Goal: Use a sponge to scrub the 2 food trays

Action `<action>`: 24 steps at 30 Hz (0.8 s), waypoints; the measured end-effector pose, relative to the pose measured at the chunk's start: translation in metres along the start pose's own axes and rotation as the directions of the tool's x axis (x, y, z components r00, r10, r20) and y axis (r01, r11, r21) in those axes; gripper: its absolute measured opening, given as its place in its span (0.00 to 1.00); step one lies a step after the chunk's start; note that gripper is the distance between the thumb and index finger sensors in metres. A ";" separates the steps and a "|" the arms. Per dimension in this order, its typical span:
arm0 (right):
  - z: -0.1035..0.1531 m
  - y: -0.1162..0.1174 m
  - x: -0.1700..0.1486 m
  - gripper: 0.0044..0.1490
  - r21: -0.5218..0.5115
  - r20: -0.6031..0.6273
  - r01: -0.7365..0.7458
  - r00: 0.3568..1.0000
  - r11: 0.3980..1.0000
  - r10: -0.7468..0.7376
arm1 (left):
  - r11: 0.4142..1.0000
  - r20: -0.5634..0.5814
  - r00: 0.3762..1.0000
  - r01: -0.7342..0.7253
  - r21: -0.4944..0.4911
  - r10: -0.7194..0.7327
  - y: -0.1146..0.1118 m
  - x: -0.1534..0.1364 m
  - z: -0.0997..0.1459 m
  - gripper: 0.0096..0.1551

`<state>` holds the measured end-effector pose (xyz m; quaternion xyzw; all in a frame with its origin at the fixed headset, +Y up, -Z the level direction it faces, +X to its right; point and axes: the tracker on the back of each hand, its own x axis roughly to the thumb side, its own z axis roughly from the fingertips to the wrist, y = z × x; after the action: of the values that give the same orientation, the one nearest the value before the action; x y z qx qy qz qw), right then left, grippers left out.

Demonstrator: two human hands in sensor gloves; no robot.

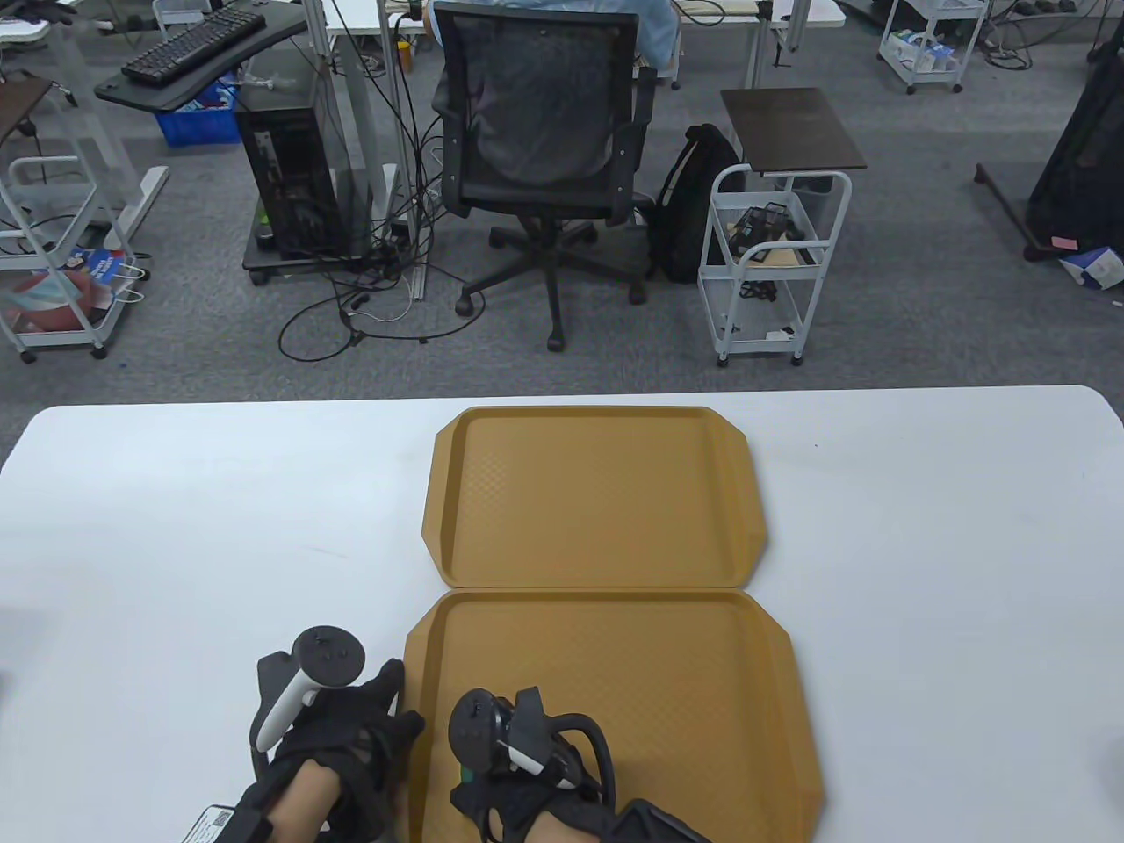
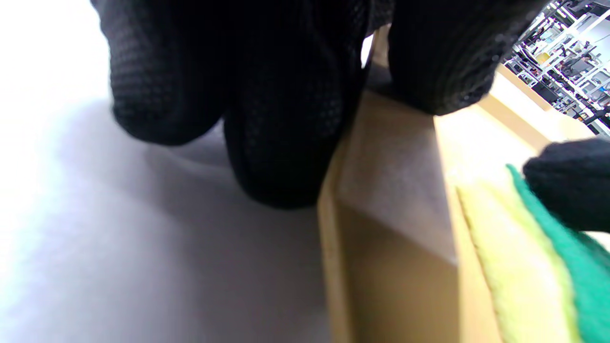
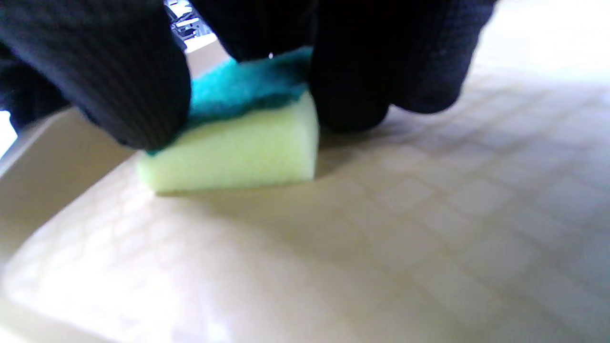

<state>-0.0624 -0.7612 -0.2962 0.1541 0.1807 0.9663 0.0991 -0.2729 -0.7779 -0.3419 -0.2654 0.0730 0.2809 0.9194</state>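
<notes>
The left hand (image 1: 351, 738) is lying at 7 o'clock on the worktop (image 1: 176, 527), its fingers (image 2: 281, 119) clasping the near tray (image 1: 702, 702) rim. The right hand (image 1: 518, 755) is pinching the sponge (image 3: 238, 143) and pressing it onto that tray's floor. The far tray (image 1: 593, 492) is sitting at 12 o'clock, touching the near one.
</notes>
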 end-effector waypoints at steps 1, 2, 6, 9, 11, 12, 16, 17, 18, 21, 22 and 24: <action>0.002 -0.001 -0.003 0.53 -0.004 -0.003 -0.008 1.000 1.000 0.008 | 1.000 0.000 1.000 0.000 0.000 0.000 0.000 0.000 0.000 0.45; 0.003 -0.001 -0.006 0.53 -0.003 -0.005 -0.014 1.000 1.000 0.014 | 1.000 0.000 1.000 0.000 0.000 0.000 0.000 0.000 0.000 0.45; 0.009 -0.005 -0.027 0.53 -0.007 -0.031 -0.022 0.999 1.000 0.022 | 1.000 0.000 1.000 0.000 -0.001 0.000 0.000 0.000 0.000 0.45; 0.014 -0.009 -0.047 0.53 -0.013 -0.062 -0.014 0.998 1.000 0.013 | 1.000 0.000 1.000 0.000 -0.001 0.000 0.000 0.000 0.000 0.45; 0.018 -0.011 -0.062 0.53 -0.016 -0.084 -0.013 0.996 1.000 0.011 | 1.000 0.000 1.000 0.000 -0.001 0.000 0.000 0.000 0.000 0.45; 0.021 -0.013 -0.070 0.53 -0.018 -0.096 -0.009 0.995 1.000 0.007 | 1.000 0.000 1.000 0.000 -0.001 0.000 0.000 0.000 0.000 0.45; 0.031 -0.019 -0.101 0.53 -0.017 -0.144 -0.005 0.990 1.000 0.003 | 1.000 -0.002 1.000 0.003 0.002 -0.003 0.000 0.000 0.000 0.45; 0.033 -0.020 -0.109 0.53 -0.017 -0.156 -0.002 0.988 1.000 -0.001 | 1.000 -0.002 1.000 0.002 0.002 -0.002 0.000 0.000 0.000 0.45; 0.037 -0.022 -0.118 0.53 -0.016 -0.170 0.001 0.985 1.000 -0.004 | 1.000 -0.002 1.000 0.002 0.003 -0.002 0.000 0.000 0.000 0.45; 0.046 -0.026 -0.143 0.53 -0.021 -0.210 0.013 0.978 1.000 -0.017 | 1.000 -0.002 1.000 0.002 0.003 -0.002 0.000 0.000 0.000 0.45; 0.048 -0.027 -0.150 0.53 -0.020 -0.220 0.016 0.975 1.000 -0.020 | 1.000 -0.003 1.000 0.003 0.004 -0.003 0.000 0.000 0.000 0.45; 0.055 -0.029 -0.166 0.52 -0.020 -0.243 0.017 0.970 1.000 -0.022 | 1.000 -0.004 1.000 0.004 0.006 -0.003 -0.001 0.000 0.000 0.45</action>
<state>0.1146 -0.7579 -0.3023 0.0320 0.1845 0.9784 0.0871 -0.2728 -0.7782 -0.3412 -0.2633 0.0751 0.2785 0.9206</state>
